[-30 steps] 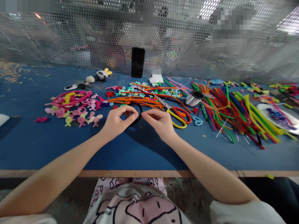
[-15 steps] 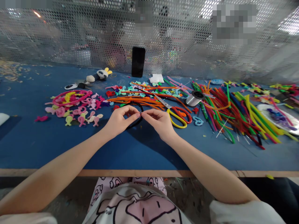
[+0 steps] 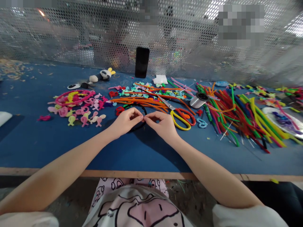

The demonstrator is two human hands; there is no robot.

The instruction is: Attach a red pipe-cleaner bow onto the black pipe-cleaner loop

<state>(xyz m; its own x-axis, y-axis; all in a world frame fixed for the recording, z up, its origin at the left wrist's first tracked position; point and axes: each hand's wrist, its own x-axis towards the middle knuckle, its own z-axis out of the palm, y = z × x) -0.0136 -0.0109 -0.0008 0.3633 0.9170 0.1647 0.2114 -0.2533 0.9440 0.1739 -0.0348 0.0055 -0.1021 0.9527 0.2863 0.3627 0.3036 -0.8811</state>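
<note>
A black pipe cleaner (image 3: 142, 109) bent into a loop is held just above the blue table (image 3: 35, 142). My left hand (image 3: 125, 121) pinches it with thumb and forefinger at the near side of the loop. My right hand (image 3: 162, 124) pinches the same spot from the right, fingertips touching the left hand's. Part of the loop is hidden behind my fingers. Orange pipe cleaners (image 3: 137, 101) lie just behind the loop.
Yellow-and-red scissors (image 3: 181, 118) lie right of my right hand. A thread spool (image 3: 199, 99) and a heap of coloured pipe cleaners (image 3: 239, 110) fill the right. Small pink and yellow shapes (image 3: 78, 105) lie left. A black phone (image 3: 142, 62) leans on the mesh wall.
My two hands have closed together: the fingertips, apart one second ago, now meet at the black loop. The loop looks slightly smaller and the view shifted a little.
</note>
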